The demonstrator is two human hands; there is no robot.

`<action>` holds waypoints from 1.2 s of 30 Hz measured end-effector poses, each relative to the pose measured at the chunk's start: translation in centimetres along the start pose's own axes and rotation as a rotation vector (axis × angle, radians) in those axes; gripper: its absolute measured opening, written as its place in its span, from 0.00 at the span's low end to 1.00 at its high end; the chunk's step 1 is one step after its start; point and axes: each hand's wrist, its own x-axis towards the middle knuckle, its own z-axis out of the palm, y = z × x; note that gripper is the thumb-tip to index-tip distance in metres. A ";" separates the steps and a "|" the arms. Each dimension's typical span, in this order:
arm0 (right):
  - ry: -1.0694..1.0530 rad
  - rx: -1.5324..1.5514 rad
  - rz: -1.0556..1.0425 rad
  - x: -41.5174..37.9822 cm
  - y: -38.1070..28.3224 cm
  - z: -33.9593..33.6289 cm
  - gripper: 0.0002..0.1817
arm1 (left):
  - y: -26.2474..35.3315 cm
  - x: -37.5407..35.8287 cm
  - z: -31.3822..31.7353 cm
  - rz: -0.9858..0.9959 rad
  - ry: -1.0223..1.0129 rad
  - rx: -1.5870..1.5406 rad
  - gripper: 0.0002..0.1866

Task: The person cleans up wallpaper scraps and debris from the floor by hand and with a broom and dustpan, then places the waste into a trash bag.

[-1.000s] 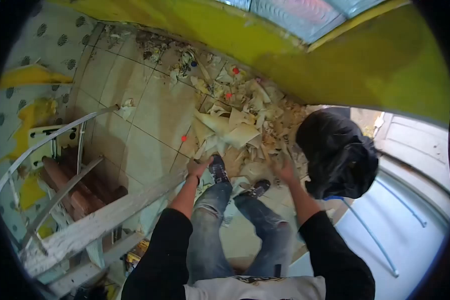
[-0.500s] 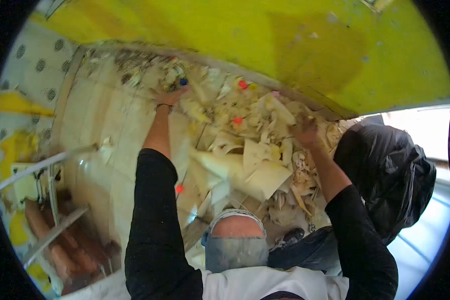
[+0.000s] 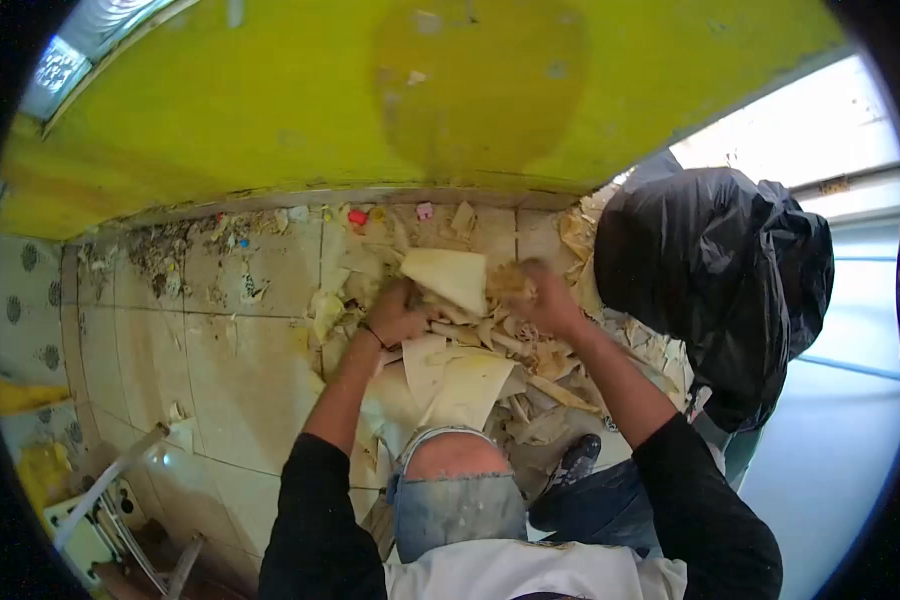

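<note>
Torn wallpaper scraps lie in a heap on the tiled floor in front of me. My left hand (image 3: 400, 315) is closed around scraps at the left side of the heap, its fingers partly hidden by them. A larger cream piece of wallpaper (image 3: 448, 277) stands up between my two hands. On the right, my right hand (image 3: 548, 298) is blurred by motion, its fingers curled against a bunch of tan scraps (image 3: 510, 284). Wide cream sheets (image 3: 460, 385) lie nearer my knee, below both hands.
A full black garbage bag (image 3: 710, 270) stands to the right. Ahead rises a yellow-green wall (image 3: 270, 120). Small debris (image 3: 160, 260), a red cap-like piece (image 3: 357, 217) and a pink piece (image 3: 425, 211) lie along its base. A metal-legged object (image 3: 120, 500) is at lower left.
Both hands have come in from wide apart, closing on the scraps between them. The view has turned, and loose scraps by the wall have been drawn toward the heap.
</note>
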 end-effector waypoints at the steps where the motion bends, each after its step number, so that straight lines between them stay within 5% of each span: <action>1: 0.133 0.003 0.203 0.8 0.8 -0.9 0.31 | 1.9 -0.5 -0.1 0.003 -0.024 0.002 0.38; 3: 0.382 -0.219 0.301 2.9 7.8 -1.6 0.33 | 7.0 -2.2 -1.2 -0.004 -0.325 0.125 0.36; 6: 0.465 -0.227 0.417 5.6 13.3 -2.5 0.37 | 2.3 -0.5 -3.1 0.254 0.137 0.260 0.39; 8: 0.311 -0.378 0.424 6.8 15.0 -1.7 0.35 | 0.1 2.6 -5.3 0.051 0.405 0.505 0.45; 11: 0.089 -0.477 0.504 8.2 12.1 1.1 0.40 | 0.4 7.7 -6.8 -0.144 0.515 0.249 0.48; 12: 0.031 -0.674 0.252 9.0 14.6 3.7 0.35 | 0.0 9.2 -6.6 -0.191 0.487 0.183 0.49; 14: 0.087 0.515 0.199 10.5 11.7 5.8 0.30 | -1.5 10.7 -2.0 -0.200 0.569 0.338 0.47; 15: 0.103 0.435 0.164 10.5 7.4 5.7 0.27 | -1.3 11.4 0.0 -0.201 0.641 0.501 0.45; 18: 0.032 0.409 0.031 11.4 0.4 6.8 0.24 | 0.3 10.0 2.6 0.003 0.366 0.335 0.36; 20: -0.050 0.463 -0.068 11.3 0.5 8.0 0.23 | -0.4 8.9 4.1 0.111 0.127 -0.069 0.26; 22: -0.350 0.013 -0.311 10.2 1.5 8.9 0.25 | 2.8 4.1 1.9 0.072 -0.171 0.252 0.22; 24: -0.506 -0.016 -0.199 6.7 0.2 7.4 0.27 | 3.8 -0.2 0.5 0.141 -0.339 -0.041 0.23; 26: -0.659 -0.051 -0.090 4.5 -1.6 4.4 0.29 | 8.0 -5.7 -2.2 -0.180 -0.375 -0.158 0.24; 28: -0.720 0.064 -0.249 2.8 -2.5 1.1 0.26 | 5.3 -9.4 -2.6 0.051 -0.032 -0.024 0.26; 30: -0.590 0.036 -0.128 3.1 -0.5 -1.5 0.29 | 3.4 -12.4 -3.8 -0.100 0.317 0.194 0.34; 31: -0.459 0.005 -0.021 3.5 0.2 -2.2 0.33 | 2.8 -13.5 -3.3 -0.099 0.315 0.194 0.34; 33: -0.350 -0.043 0.175 3.6 2.2 -1.1 0.39 | 0.9 -15.2 -1.6 -0.842 0.465 0.240 0.49; 34: -0.232 -0.090 0.373 3.6 3.2 -0.5 0.45 | -1.2 -15.8 0.2 -0.837 0.463 0.245 0.49; 36: -0.313 -0.164 0.325 2.9 2.5 2.6 0.49 | -5.3 -15.7 4.5 -0.719 0.606 -0.045 0.63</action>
